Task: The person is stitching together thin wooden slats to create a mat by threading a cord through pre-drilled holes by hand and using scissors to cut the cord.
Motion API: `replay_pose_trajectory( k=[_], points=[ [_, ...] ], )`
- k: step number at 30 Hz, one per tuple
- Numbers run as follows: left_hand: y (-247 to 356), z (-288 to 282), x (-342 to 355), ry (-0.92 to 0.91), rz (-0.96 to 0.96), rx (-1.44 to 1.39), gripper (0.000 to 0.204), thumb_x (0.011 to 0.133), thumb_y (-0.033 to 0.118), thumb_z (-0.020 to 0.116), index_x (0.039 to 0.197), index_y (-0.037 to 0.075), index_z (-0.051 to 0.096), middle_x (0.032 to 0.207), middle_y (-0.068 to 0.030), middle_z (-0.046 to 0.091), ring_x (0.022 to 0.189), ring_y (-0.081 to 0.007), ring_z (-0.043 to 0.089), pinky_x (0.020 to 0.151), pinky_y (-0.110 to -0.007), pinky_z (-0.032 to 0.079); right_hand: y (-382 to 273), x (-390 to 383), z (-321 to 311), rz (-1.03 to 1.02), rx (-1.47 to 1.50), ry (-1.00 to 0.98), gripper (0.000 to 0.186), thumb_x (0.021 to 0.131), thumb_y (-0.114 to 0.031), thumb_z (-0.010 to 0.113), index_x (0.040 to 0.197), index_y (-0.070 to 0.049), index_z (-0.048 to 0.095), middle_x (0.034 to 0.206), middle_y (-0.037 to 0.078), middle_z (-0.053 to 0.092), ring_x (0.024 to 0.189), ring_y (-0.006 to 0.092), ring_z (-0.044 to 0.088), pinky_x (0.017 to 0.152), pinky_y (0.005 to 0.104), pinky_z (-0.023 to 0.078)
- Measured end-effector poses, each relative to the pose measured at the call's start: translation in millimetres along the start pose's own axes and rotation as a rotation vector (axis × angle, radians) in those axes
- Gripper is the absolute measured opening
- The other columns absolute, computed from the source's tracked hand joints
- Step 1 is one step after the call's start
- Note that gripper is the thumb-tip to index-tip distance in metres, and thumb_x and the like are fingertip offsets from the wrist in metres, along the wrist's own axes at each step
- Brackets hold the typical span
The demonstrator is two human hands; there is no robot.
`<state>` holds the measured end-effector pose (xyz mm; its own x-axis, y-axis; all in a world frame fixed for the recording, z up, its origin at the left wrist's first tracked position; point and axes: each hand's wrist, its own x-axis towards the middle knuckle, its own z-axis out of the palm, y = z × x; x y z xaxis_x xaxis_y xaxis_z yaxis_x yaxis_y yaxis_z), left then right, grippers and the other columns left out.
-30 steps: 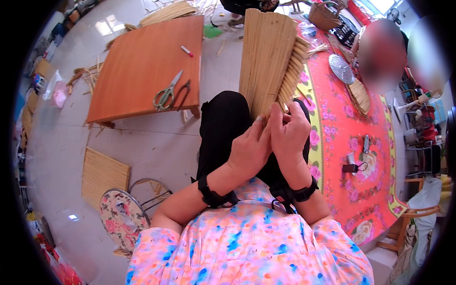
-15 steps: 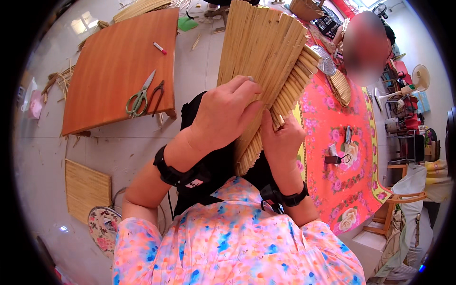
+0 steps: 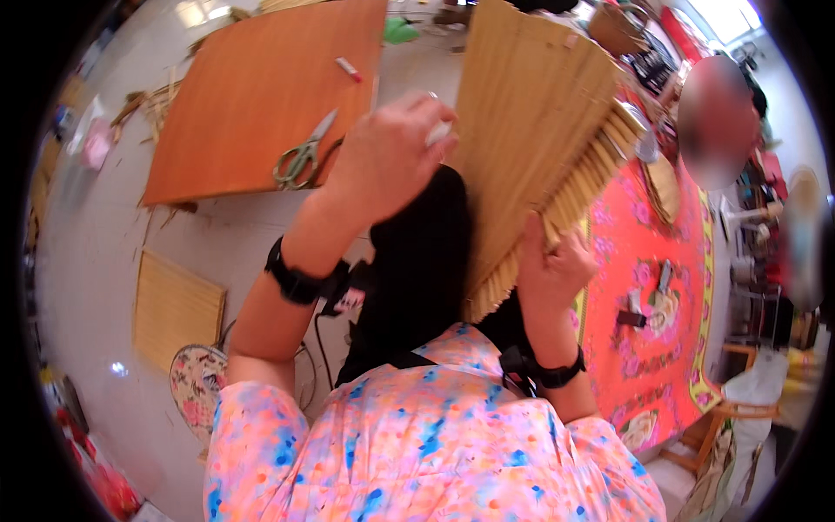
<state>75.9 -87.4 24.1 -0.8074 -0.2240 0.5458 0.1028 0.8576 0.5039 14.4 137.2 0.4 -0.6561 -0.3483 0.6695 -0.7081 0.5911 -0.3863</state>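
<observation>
A stiff, straw-coloured panel of flat reed-like strips [image 3: 531,104] leans up from my lap. Along its right side runs a thick ridged edge of short rolled stalks [image 3: 581,178]. My right hand [image 3: 561,261] grips that edge low down, its thumb raised against the stalks. Off the panel's left side, in the air, my left hand [image 3: 391,157] is closed in a pinch. Something small and whitish shows at its fingertips, too blurred to name. Both wrists wear black straps.
At the left stands an orange-brown table [image 3: 252,96] with green-handled scissors [image 3: 300,161] and a marker [image 3: 350,70]. A second straw panel [image 3: 178,309] and a floral round fan [image 3: 198,383] lie lower left. A red floral cloth [image 3: 644,287] spreads right; a person [image 3: 718,122] is beyond.
My left hand has lifted off the panel and drawn away to the upper left. My right hand stays on the ridged edge. The whole view has shifted a little.
</observation>
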Motion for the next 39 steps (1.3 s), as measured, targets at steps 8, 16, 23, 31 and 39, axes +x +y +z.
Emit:
replay_pose_trajectory(
  k=[8, 16, 23, 31, 39],
  points=[
    [-90.2, -42.4, -59.4, 0.122, -0.493, -1.910, 0.072, 0.101, 0.058, 0.033, 0.154, 0.011, 0.022, 0.159, -0.0149, 0.023, 0.121, -0.0287, 0.052, 0.097, -0.052, 0.043, 19.0, -7.2, 4.6, -0.015, 0.002, 0.008, 0.049, 0.081, -0.013, 0.077, 0.054, -0.001, 0.039, 0.060, 0.018, 0.049, 0.046, 0.0354, 0.041, 0.046, 0.0427, 0.034],
    [-30.5, -74.1, -87.8, 0.123, 0.201, -2.146, 0.072, 0.103, 0.052, 0.030, 0.156, 0.024, -0.010, 0.164, 0.0094, 0.000, 0.104, -0.0246, 0.060, 0.091, -0.053, 0.044, 14.3, -6.1, 5.9, -0.006, 0.017, 0.045, 0.037, 0.085, -0.016, 0.076, 0.064, 0.006, 0.056, 0.070, 0.022, 0.062, 0.057, 0.0387, 0.058, 0.048, 0.0417, 0.042],
    [-22.1, -75.5, -91.7, 0.237, 0.420, -2.364, 0.073, 0.102, 0.054, 0.030, 0.157, 0.025, -0.008, 0.164, 0.0113, -0.004, 0.089, -0.0275, 0.065, 0.088, -0.053, 0.044, 16.0, -5.9, 10.3, -0.074, 0.019, 0.037, 0.033, 0.087, -0.016, 0.074, 0.069, 0.008, 0.060, 0.075, 0.024, 0.064, 0.061, 0.0392, 0.060, 0.050, 0.0414, 0.045],
    [-98.5, -53.7, -119.3, 0.394, -0.660, -1.185, 0.048, 0.102, 0.039, 0.047, 0.139, 0.009, 0.045, 0.127, -0.0114, 0.061, 0.086, -0.0188, 0.065, 0.086, -0.041, 0.049, 12.0, -1.6, 7.3, -0.035, 0.019, 0.049, 0.033, 0.085, -0.016, 0.076, 0.066, 0.006, 0.060, 0.066, 0.020, 0.060, 0.053, 0.0356, 0.056, 0.047, 0.0411, 0.042],
    [-179.3, 71.0, -146.8, 0.030, -0.381, 0.533, 0.043, 0.080, 0.026, 0.071, 0.115, 0.008, 0.055, 0.110, -0.0114, 0.059, 0.110, -0.0275, 0.056, 0.088, -0.046, 0.049, 14.4, -0.9, 4.1, -0.051, 0.032, 0.039, 0.053, 0.082, -0.019, 0.079, 0.052, -0.002, 0.038, 0.052, 0.015, 0.045, 0.042, 0.0290, 0.042, 0.041, 0.0402, 0.029]
  ],
)
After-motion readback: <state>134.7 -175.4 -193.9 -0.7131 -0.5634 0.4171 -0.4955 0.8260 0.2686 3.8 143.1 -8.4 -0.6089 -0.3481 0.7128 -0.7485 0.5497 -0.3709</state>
